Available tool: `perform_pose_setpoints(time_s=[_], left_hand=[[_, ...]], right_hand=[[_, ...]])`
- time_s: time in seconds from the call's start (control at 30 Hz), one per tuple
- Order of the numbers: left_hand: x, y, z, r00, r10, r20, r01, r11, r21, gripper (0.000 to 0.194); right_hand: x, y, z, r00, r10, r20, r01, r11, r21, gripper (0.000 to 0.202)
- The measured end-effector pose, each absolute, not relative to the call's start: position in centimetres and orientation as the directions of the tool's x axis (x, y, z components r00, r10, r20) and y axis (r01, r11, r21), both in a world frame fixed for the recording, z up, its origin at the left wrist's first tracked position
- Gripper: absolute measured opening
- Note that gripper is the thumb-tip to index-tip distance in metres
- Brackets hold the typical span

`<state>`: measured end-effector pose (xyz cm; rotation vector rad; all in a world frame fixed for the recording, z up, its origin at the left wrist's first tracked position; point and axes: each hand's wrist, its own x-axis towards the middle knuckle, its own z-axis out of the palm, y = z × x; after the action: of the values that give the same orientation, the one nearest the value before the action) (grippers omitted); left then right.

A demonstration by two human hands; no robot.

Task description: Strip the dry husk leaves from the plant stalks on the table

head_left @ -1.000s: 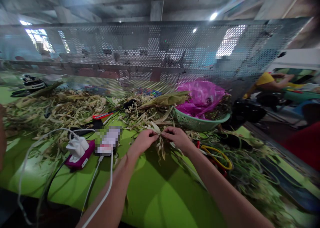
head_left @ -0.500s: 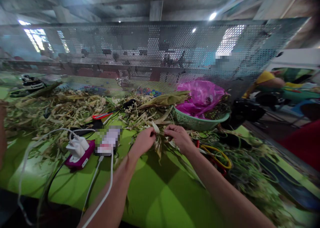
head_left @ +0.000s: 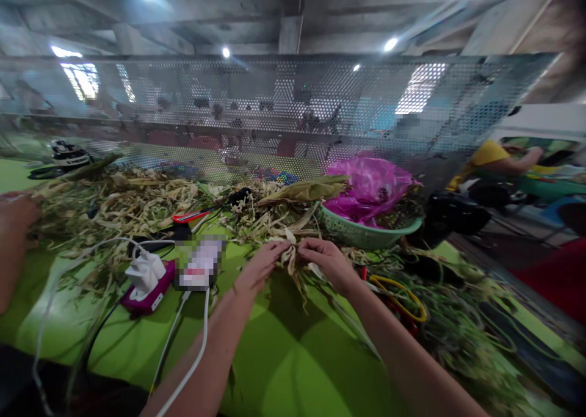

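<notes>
Over the green table, both hands meet at a small bundle of pale dried corn husk (head_left: 290,261), its dry tips hanging down. My left hand (head_left: 264,263) pinches it from the left, with the fingertips closed near its pale top. From the other side, my right hand (head_left: 326,259) has thumb and fingers together on the bundle. Fingers partly hide where they grip. Just behind lie loose husk strips (head_left: 293,218) and one large dried husk (head_left: 306,190).
A green basket (head_left: 366,232) with a purple plastic bag (head_left: 370,182) stands behind right. To my left are a phone (head_left: 201,264), a purple power strip (head_left: 149,292), white cables and a red cutter (head_left: 190,215). Green strands (head_left: 458,325) lie right. Another person's hand (head_left: 18,212) is far left.
The camera view has tilted up slightly. My left fingers have stretched out toward the husk bundle, and my right fingers have moved closer to it. Another person's hand has come into view at left.
</notes>
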<state>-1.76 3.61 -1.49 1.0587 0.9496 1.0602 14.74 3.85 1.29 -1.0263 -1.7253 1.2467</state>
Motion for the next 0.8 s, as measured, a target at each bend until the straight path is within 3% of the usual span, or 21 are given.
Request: perform_pose_setpoints(time_s=[0.27, 0.5, 0.63, 0.8], left_hand=[[-1.8, 3.3, -0.9, 0.269, 0.955, -0.123, -0.293, 0.202, 0.934, 0.039], [-1.8, 2.9, -0.4, 0.284, 0.956, -0.07, -0.318, 0.163, 0.934, 0.04], [-1.7, 3.4, -1.0, 0.253, 0.967, -0.004, -0.365, 0.099, 0.926, 0.041], [-1.8, 3.7, -1.1, 0.142, 0.99, 0.006, -0.375, 0.048, 0.926, 0.039]], right_hand=[[15.2, 4.2, 0.7, -0.416, 0.869, 0.268, 0.402, 0.44, -0.803, 0.016], [15.3, 4.1, 0.9, -0.445, 0.829, 0.338, 0.51, 0.545, -0.665, 0.014], [15.2, 4.1, 1.0, -0.463, 0.824, 0.327, 0.559, 0.557, -0.614, 0.014], [15.5, 4.2, 1.2, -0.405, 0.879, 0.252, 0.606, 0.464, -0.646, 0.017]])
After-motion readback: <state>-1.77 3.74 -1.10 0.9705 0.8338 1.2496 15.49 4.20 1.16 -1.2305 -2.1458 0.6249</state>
